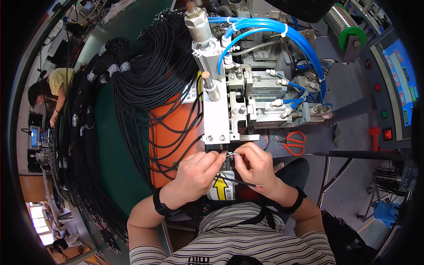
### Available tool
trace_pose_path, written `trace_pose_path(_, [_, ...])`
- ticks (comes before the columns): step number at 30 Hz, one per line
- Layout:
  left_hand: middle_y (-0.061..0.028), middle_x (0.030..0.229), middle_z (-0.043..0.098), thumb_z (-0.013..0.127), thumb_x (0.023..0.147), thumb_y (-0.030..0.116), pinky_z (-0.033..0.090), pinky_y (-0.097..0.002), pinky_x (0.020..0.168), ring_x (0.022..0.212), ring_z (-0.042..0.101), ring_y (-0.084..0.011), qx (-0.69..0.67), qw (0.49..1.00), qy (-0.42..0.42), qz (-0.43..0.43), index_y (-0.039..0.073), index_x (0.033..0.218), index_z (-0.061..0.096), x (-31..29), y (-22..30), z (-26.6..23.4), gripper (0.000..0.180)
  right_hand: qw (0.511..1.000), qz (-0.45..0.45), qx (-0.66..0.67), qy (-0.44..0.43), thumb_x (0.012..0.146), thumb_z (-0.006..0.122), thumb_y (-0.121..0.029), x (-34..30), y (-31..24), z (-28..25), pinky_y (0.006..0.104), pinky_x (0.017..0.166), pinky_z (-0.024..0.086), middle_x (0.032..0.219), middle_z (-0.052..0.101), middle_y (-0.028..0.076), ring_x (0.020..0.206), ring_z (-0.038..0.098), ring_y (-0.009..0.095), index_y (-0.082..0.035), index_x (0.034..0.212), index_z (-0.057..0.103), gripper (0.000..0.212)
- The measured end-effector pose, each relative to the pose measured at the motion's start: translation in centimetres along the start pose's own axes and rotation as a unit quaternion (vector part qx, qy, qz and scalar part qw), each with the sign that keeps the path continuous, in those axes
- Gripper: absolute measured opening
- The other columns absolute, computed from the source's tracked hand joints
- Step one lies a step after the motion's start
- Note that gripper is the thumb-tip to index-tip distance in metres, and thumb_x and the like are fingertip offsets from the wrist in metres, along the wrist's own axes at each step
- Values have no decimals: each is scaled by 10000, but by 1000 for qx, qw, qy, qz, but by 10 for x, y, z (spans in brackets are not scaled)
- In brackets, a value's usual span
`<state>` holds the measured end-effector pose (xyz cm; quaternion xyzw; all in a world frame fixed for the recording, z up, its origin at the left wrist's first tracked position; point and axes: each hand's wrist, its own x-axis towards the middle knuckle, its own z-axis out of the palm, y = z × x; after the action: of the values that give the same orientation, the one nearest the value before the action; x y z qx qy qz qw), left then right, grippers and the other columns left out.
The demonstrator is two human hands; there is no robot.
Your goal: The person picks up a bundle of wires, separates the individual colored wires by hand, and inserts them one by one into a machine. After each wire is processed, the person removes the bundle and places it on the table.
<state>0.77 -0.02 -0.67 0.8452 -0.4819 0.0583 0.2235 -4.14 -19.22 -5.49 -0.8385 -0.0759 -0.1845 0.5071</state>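
Note:
In front of the metal press machine (216,117), my two hands meet with fingertips almost touching. My left hand (196,171) is closed in a pinch at the left end of a small bundle of thin coloured wires (231,155). From the right, my right hand (255,164) pinches the same wires between thumb and forefinger. Below them a black cable (236,179) runs across toward my right palm, its stripped pinkish wire ends showing. What lies inside my curled fingers is hidden.
Bundled black cables (150,66) cover the bench at left, some trailing over an orange surface (170,145). Red-handled scissors (294,143) lie right of the machine. Blue air hoses (304,42) arch above it. A touch screen (399,84) stands far right; another person (55,86) works far left.

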Motion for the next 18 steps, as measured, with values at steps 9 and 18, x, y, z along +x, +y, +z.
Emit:
trace_pose_path(9, [-84, 947, 611, 678, 615, 28, 479, -346, 643, 738, 589, -238, 12, 1000, -8, 26, -19, 1146, 636, 3, 1, -4, 534, 1000, 12, 6, 24, 803, 672, -3, -3, -2, 3, 313, 466, 471, 810, 624, 86, 528, 610, 209, -10, 881, 632, 88])
trace_pose_path(18, [-84, 924, 598, 668, 617, 29, 471, -349, 644, 736, 576, -230, -8, 1000, -6, 23, -32, 1128, 636, 3, -3, -4, 516, 997, -44, -31, 54, 813, 673, -13, -2, 1, 5, 325, 491, 490, 830, 633, 85, 575, 630, 251, -21, 882, 646, 75])
